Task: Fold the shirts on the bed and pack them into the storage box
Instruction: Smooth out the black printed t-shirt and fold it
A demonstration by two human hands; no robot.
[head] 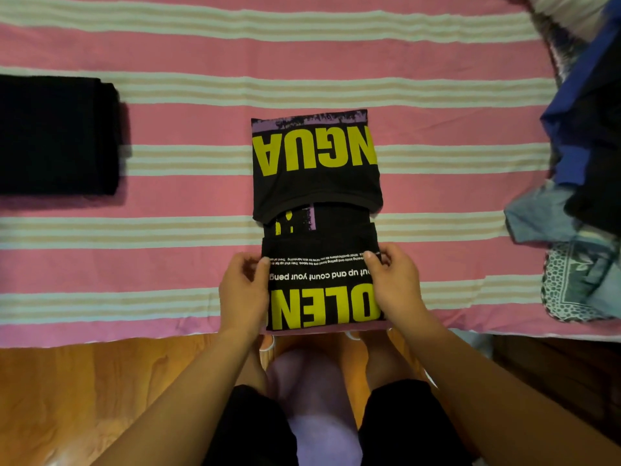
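The printed shirt (316, 210) lies folded lengthwise at the bed's (188, 196) near edge. Left hand (243, 290) and right hand (393, 284) each pinch its nearer fold's side edges. A folded black shirt (57, 134) lies left, a clothes pile (581, 183) right.

Striped bed (188, 45) — printed shirt (316, 183), black stack (57, 136), clothes pile (584, 183).

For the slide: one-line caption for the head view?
Both hands pinch a black printed shirt mid-fold on the striped bed.

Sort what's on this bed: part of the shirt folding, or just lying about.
Job: black printed shirt with yellow lettering, gripped by left hand and right hand; folded black garment; heap of unfolded blue and black clothes.
Lying about: pink striped bedsheet; wooden floor.
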